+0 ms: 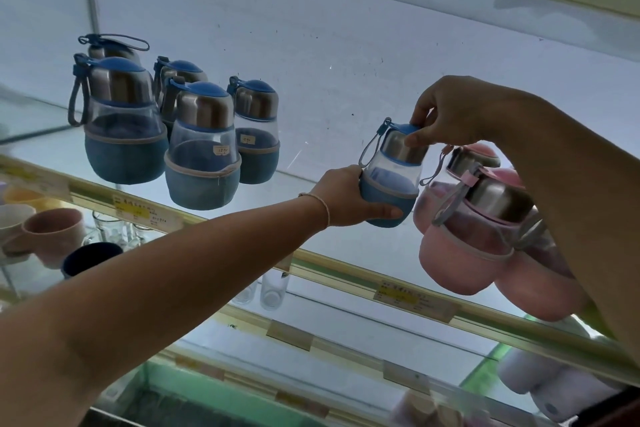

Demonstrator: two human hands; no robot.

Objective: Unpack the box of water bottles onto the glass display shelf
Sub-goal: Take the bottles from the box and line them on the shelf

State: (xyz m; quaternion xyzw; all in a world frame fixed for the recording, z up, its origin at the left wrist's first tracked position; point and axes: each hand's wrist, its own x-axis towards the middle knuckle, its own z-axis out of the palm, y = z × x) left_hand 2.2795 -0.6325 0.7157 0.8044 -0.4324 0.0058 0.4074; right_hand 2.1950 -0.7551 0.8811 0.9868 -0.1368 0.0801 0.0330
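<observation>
I look up at a glass display shelf [346, 107] from below. My left hand [346, 196] grips the blue sleeved base of a small blue water bottle [391, 170] standing on the glass. My right hand [446, 118] pinches its blue cap and steel lid from above. Several blue bottles [201, 146] of the same kind stand in a cluster at the left of the shelf. Pink bottles [467, 246] crowd together just right of the held one, partly behind my right forearm. The box is out of view.
A gold-trimmed shelf edge [346, 267] with price labels runs diagonally below. The lower shelves hold mugs [52, 232] at the left, clear glasses [273, 288] in the middle and white containers [540, 381] at the lower right. Bare glass lies between the blue cluster and the held bottle.
</observation>
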